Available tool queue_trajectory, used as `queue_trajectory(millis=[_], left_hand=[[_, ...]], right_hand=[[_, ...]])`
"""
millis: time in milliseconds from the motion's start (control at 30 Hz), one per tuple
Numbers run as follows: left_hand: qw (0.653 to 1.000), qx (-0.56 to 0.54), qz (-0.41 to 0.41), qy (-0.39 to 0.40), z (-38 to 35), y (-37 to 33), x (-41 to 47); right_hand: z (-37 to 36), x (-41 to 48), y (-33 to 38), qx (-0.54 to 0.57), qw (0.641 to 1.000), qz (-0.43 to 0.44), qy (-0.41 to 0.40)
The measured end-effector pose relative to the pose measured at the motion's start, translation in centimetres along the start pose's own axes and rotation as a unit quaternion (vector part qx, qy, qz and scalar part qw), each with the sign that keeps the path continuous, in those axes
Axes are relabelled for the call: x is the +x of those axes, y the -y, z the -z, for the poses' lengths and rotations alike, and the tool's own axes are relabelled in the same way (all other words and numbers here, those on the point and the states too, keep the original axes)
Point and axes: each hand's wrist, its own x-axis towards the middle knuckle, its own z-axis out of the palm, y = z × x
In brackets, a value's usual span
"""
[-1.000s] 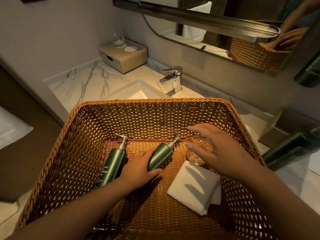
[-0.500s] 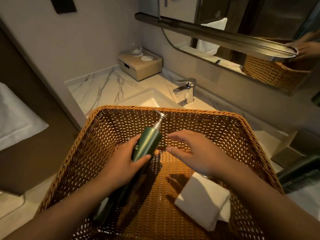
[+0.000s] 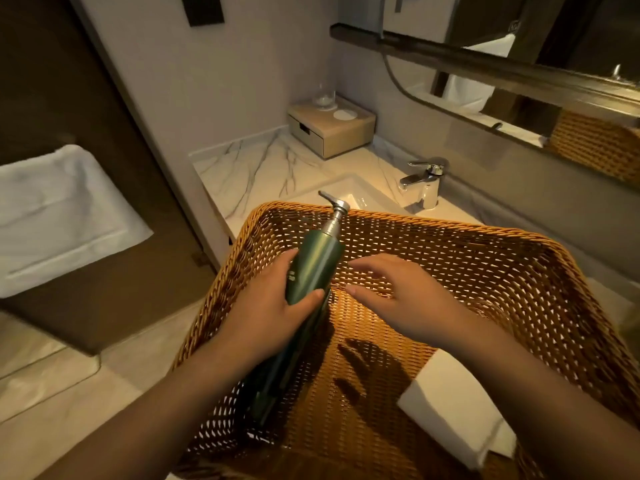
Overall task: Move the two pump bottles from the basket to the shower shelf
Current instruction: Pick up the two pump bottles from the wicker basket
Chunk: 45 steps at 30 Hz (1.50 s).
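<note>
My left hand (image 3: 273,306) grips a dark green pump bottle (image 3: 317,263) with a silver pump head, held tilted above the wicker basket (image 3: 485,268), its nozzle reaching past the far rim. A second green pump bottle (image 3: 273,386) lies in shadow on the basket floor, partly hidden under my left wrist. My right hand (image 3: 398,299) hovers just right of the raised bottle, fingers spread and holding nothing. No shower shelf is in view.
A folded white cloth (image 3: 457,417) lies in the basket's right corner. Behind the basket are a marble counter (image 3: 263,168), a sink with a chrome faucet (image 3: 422,181), a small wooden drawer box (image 3: 332,128) and a mirror. A white towel (image 3: 62,209) lies at left.
My left hand has lifted one green bottle up off the basket floor toward the far rim. My right hand left the glass and moved left toward the bottle. The view swung left.
</note>
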Motion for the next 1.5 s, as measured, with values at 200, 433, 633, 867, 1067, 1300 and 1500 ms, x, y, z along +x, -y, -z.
queue_trajectory(millis=[200, 433, 633, 867, 1067, 1300, 1500], left_hand=[[0.992, -0.011, 0.090, 0.094, -6.5, -0.5, 0.7], [0.973, 0.051, 0.144, 0.174, -12.4, -0.1, 0.1], [0.974, 0.019, 0.130, 0.186, -12.8, 0.7, 0.2], [0.990, 0.078, 0.025, 0.116, -9.0, 3.6, 0.5], [0.996, 0.068, 0.031, 0.050, -7.5, 6.2, 1.4], [0.981, 0.036, 0.125, 0.145, -7.9, 7.6, 1.4], [0.982, -0.012, 0.103, 0.159, -7.9, 8.4, 1.2]], right_hand=[[1.2, -1.9, -2.7, -0.017, 0.999, -0.048, -0.016], [1.8, -3.6, -5.3, -0.029, 0.994, -0.101, -0.031], [1.8, -3.5, -5.8, -0.030, 0.993, -0.107, -0.031], [-0.3, -3.0, -5.4, -0.012, 0.989, -0.139, -0.051], [-5.8, -2.7, -5.5, 0.013, 0.963, -0.256, -0.088], [-9.2, -2.1, -4.6, 0.055, 0.964, -0.257, -0.037], [-11.5, -1.3, -3.3, 0.101, 0.953, -0.283, -0.035]])
